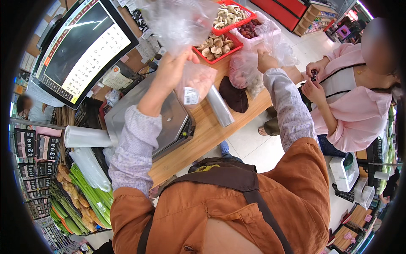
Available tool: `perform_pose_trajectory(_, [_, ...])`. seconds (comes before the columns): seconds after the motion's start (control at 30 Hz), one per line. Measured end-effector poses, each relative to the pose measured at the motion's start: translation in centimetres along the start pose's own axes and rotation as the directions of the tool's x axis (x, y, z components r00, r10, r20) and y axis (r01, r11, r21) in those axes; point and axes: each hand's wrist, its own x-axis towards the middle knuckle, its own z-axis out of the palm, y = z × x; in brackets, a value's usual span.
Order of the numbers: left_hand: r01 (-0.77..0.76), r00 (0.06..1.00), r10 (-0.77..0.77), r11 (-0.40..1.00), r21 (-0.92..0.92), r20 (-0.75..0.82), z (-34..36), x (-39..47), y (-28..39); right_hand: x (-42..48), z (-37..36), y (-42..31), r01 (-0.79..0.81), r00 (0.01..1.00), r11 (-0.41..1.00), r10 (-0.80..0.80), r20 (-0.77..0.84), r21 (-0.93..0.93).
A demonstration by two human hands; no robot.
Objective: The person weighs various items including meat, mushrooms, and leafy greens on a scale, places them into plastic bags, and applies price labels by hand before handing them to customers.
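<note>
My left hand (177,65) is raised above the metal scale platform (149,111) and grips a crumpled clear plastic bag (180,23). Below that hand hangs a clear bag of pale pink contents (198,79) with a printed label; whether the same fingers hold it is unclear. Out to the right, my right hand (266,61) is closed on the gathered top of clear plastic bags. Beneath it, a bag with pink contents (240,68) rests on the wooden counter (180,155). Near it lie a dark brown cloth (234,94) and a roll of clear plastic bags (220,106).
Red baskets of mushrooms (217,47) and a sack of dark red fruit (250,29) stand at the back. A touchscreen (85,50) is behind the scale. A person in pink (352,104) stands at the right. Vegetables (92,193) fill a crate at lower left.
</note>
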Motion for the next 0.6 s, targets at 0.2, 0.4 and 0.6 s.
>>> perform_pose_trajectory(0.2, [0.055,0.996,-0.032,0.958,0.282,-0.086,6.7,3.9,-5.5,1.6,0.1,0.1,0.230,0.973,0.971,-0.229,0.025,-0.068])
perform_pose_trajectory(0.4, [0.114,0.960,-0.048,0.967,0.228,-0.276,11.2,6.9,-8.5,0.3,-4.9,-1.2,0.376,0.913,0.926,-0.376,-0.157,-0.029])
perform_pose_trajectory(0.6, [0.224,0.930,-0.180,0.969,0.106,-0.320,13.9,9.2,-9.7,-2.2,-12.6,-0.8,0.433,0.841,0.892,-0.348,-0.414,0.131])
